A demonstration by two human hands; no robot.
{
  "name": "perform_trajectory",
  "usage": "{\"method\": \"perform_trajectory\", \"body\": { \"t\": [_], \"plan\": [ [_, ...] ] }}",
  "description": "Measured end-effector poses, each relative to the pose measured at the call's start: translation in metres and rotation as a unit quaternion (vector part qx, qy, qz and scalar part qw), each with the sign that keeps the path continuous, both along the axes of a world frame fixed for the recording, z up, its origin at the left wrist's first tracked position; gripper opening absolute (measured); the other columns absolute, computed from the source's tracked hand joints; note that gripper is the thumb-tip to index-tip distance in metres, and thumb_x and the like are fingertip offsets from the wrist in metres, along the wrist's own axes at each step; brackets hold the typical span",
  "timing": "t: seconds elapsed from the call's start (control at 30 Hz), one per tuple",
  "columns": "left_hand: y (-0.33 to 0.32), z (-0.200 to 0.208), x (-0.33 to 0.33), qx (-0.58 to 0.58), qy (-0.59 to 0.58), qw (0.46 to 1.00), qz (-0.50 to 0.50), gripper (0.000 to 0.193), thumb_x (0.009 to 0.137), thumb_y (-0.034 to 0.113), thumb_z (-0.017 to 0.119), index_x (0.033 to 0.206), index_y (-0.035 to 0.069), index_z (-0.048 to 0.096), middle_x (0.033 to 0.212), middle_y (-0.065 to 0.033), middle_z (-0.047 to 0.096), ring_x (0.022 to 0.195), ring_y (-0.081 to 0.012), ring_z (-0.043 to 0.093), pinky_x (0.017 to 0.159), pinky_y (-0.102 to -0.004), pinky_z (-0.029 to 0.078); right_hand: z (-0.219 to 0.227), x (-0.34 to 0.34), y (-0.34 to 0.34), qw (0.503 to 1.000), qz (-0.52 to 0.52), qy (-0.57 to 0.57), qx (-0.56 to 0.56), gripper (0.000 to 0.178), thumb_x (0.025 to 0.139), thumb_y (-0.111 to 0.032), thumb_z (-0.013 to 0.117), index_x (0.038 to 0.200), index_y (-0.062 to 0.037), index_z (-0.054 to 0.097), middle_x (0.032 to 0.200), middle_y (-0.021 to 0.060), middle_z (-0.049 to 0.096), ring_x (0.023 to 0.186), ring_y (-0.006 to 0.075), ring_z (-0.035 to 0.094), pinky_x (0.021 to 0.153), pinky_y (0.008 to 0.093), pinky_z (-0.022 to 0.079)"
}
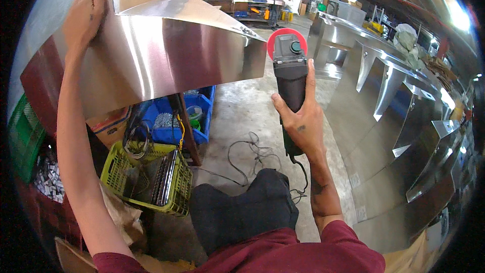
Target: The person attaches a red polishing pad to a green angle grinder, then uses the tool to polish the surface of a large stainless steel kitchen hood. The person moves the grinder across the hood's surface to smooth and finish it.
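Note:
My left hand [87,19] is closed over the upper left edge of a shiny folded sheet-metal panel [192,53], which is raised in front of me at the left. My right hand [302,124] wraps round the black body of an angle grinder [290,83], its thumb on the left side and index finger stretched along the right. A red disc [271,45] shows at the grinder's far end, right at the panel's right corner. Whether disc and metal touch, I cannot tell. The grinder's cord [304,174] hangs from its near end.
Below the panel are a blue bin [169,136] of small hardware and a yellow-green crate [113,172] holding metal parts. Small metal pieces [48,178] lie at far left. Loose cable [235,157] crosses the floor. Several shiny metal panels with pointed corners [386,93] line the right side.

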State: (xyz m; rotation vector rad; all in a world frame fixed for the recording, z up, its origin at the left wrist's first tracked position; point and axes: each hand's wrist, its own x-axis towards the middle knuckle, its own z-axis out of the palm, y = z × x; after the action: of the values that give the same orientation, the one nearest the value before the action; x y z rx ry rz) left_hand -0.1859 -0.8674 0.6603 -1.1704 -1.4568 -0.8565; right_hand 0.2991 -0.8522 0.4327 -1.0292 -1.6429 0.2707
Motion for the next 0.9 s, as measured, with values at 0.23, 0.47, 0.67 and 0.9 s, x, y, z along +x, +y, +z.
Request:
{"method": "perform_trajectory", "body": {
  "t": [0.23,0.47,0.67,0.9],
  "plan": [
    [-0.001,-0.003,-0.003,-0.016,0.022,1.000,-0.005,0.048,0.112,0.043,0.039,0.115,0.003,0.066,0.122,-0.0205,0.072,0.119,-0.0436,0.063,0.102,-0.0533,0.049,0.003,-0.007,0.000,1.000,0.007,0.003,-0.007,0.106,0.096,-0.035,0.077,0.177,-0.0160,0.012,0.123,0.0303,0.075,0.100,0.0477,0.078,0.085,0.0516,0.061],
    [0.004,0.000,-0.012,-0.008,0.005,1.000,0.006,0.049,0.114,0.044,0.038,0.116,0.003,0.065,0.119,-0.0226,0.071,0.119,-0.0450,0.064,0.101,-0.0533,0.050,0.010,-0.020,-0.006,1.000,-0.003,-0.024,0.007,0.107,0.096,-0.035,0.078,0.177,-0.0155,0.011,0.126,0.0315,0.074,0.102,0.0473,0.078,0.087,0.0514,0.060],
    [0.004,0.006,-0.020,-0.051,0.013,0.999,0.008,0.050,0.113,0.043,0.039,0.121,0.002,0.066,0.124,-0.0240,0.071,0.120,-0.0458,0.063,0.103,-0.0537,0.049,0.019,-0.037,-0.013,0.999,0.010,-0.026,0.019,0.107,0.095,-0.030,0.081,0.177,-0.0171,0.013,0.124,0.0292,0.076,0.098,0.0428,0.079,0.085,0.0494,0.061],
    [0.014,-0.002,-0.019,0.072,0.087,0.994,0.001,0.052,0.112,0.042,0.038,0.125,0.001,0.066,0.128,-0.0252,0.071,0.122,-0.0449,0.063,0.106,-0.0534,0.050,0.029,-0.053,-0.020,0.998,0.027,-0.045,0.030,0.108,0.095,-0.030,0.079,0.177,-0.0114,0.010,0.122,0.0311,0.074,0.101,0.0465,0.077,0.087,0.0515,0.060]
  ]
}}
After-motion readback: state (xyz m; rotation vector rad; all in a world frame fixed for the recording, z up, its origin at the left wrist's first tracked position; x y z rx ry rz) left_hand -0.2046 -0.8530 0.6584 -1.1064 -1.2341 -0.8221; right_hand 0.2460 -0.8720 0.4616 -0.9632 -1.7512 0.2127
